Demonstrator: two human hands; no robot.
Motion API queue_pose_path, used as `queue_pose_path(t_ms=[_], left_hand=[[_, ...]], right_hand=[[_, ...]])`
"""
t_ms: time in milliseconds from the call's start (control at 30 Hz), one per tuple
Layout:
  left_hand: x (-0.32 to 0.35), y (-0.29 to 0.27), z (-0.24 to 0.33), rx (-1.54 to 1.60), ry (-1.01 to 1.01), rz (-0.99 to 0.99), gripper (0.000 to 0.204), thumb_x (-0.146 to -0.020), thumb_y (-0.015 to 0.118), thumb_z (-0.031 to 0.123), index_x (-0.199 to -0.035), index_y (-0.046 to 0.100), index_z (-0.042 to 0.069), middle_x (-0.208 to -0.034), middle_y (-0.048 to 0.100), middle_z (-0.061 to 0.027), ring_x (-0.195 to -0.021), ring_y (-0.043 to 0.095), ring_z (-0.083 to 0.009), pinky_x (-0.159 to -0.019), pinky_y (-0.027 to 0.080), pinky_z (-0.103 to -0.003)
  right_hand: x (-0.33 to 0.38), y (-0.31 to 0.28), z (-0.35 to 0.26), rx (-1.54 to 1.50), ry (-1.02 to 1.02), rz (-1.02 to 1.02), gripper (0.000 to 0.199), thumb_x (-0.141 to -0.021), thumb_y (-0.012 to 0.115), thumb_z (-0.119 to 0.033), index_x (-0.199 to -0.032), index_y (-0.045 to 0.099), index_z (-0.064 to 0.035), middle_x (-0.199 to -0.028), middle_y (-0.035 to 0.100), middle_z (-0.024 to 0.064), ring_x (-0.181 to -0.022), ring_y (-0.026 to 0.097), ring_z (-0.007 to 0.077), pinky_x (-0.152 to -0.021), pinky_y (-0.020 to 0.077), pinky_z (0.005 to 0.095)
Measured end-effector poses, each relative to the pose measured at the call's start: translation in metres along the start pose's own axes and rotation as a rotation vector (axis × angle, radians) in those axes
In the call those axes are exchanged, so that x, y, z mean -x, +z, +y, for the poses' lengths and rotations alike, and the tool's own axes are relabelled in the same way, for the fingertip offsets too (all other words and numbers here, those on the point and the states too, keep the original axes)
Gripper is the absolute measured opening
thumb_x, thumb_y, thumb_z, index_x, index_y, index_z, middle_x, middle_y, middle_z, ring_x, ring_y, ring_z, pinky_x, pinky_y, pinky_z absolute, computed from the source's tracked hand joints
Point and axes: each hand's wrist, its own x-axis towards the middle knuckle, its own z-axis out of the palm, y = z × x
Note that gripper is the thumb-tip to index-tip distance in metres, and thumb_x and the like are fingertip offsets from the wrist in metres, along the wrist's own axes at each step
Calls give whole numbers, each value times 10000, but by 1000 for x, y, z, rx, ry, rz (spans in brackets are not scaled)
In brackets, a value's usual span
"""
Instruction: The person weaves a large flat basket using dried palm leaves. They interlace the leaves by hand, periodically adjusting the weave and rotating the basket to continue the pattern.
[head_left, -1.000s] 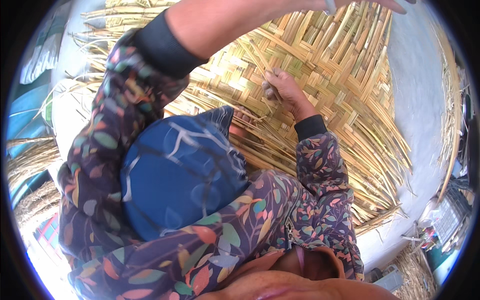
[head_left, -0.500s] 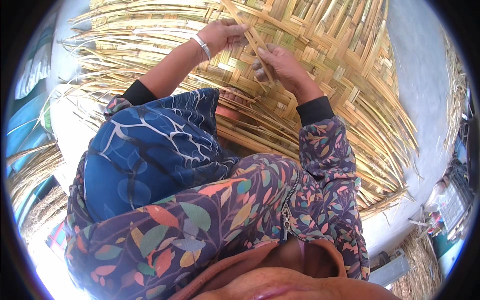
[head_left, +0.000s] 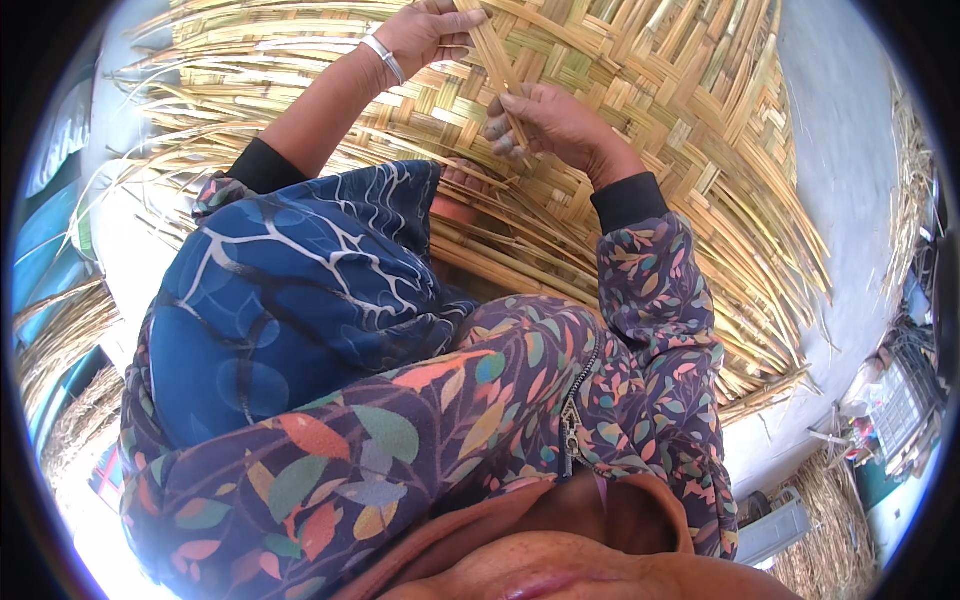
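A flat, pale split-bamboo strip [head_left: 490,55] slants across the woven bamboo mat [head_left: 680,118], its upper end running out of the picture. My left hand [head_left: 428,36], with a silver bangle at the wrist, is closed on the upper part of the strip, thumb laid over it. Lower down, my right hand [head_left: 550,122] pinches the strip near its lower end. Both hands are just above the mat's plaited surface. The toes of a bare foot [head_left: 465,177] rest at the mat's near edge, partly behind loose strips.
Long unwoven strip ends [head_left: 230,95] fan out at the left, and more [head_left: 770,330] at the right. Bundles of dry straw [head_left: 65,335] lie at the far left. A grey plastic object [head_left: 775,530] and a wire basket [head_left: 905,400] stand at the lower right.
My left hand has moved up and a little left along with the strip. My right hand has shifted slightly left and its pinch is now nearer the strip's lower end.
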Motion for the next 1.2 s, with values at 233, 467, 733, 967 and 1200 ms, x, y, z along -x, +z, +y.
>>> queue_pose_path(t_ms=[233,467,733,967,1200], left_hand=[[47,15,39,-433,721,192,219,-906,690,221,-992,677,21,-888,706,-52,-781,646,-141,-675,513,-281],[49,-27,37,-1359,318,255,425,-920,616,436,-959,722,26,-763,714,-74,-703,696,-170,-649,567,-304],[-10,8,51,-1964,321,-245,336,-951,558,318,-1225,605,129,-1082,675,-83,-1031,644,-280,-907,496,-422],[-96,-65,106,-1868,504,-93,240,-921,560,274,-1055,688,121,-957,703,-146,-833,671,-324,-766,530,-415],[-184,-158,109,-1858,424,-327,286,-920,511,271,-1038,682,75,-1038,687,-171,-977,634,-351,-897,479,-421]], right_hand=[[-10,7,-24,221,8,69,336,-998,516,-335,-1105,565,-21,-918,679,101,-760,688,190,-642,561,299],[-51,-8,-41,1026,-91,379,222,-948,479,-175,-1003,617,-11,-833,692,179,-757,701,309,-632,552,415],[-59,-1,-67,1548,-288,537,222,-917,447,-179,-1006,598,-45,-874,659,240,-837,633,430,-734,490,524],[-65,-11,-112,1260,-332,881,298,-948,517,-322,-1034,592,-47,-908,677,196,-879,645,397,-749,498,509],[-75,-12,-76,1645,-520,807,147,-832,571,-122,-954,618,-54,-879,624,149,-929,598,350,-775,505,460]])
